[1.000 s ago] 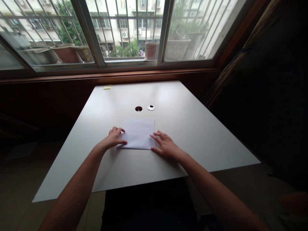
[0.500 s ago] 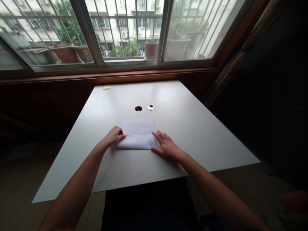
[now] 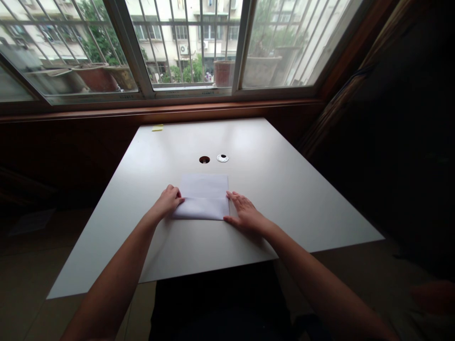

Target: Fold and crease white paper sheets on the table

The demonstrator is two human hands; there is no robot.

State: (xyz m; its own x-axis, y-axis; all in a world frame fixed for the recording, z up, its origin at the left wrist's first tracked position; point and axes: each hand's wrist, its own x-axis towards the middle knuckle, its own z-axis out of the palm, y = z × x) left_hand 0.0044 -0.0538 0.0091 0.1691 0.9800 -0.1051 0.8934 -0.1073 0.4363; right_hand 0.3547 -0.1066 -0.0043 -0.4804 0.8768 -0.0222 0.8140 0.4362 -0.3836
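A white sheet of paper (image 3: 204,208) lies on the white table (image 3: 302,208), its near part folded over toward the far side. The flap's edge runs across the middle of the sheet. At the left end of that edge, my left hand (image 3: 169,198) pinches the paper between thumb and curled fingers. My right hand (image 3: 245,210) rests at the paper's right side, fingers stretched out. Its fingertips touch the right edge near the flap, and its thumb is at the near right corner.
Beyond the paper, the tabletop has a round hole (image 3: 204,160) with a silver ring-shaped cover (image 3: 222,158) beside it. Yellow tape (image 3: 157,128) sticks at the far left corner. A wooden sill (image 3: 170,112) and barred window stand behind the table.
The fingertips of my right hand have shifted slightly to the right, toward the paper's right edge. My left hand keeps its pinch, and the fold looks the same.
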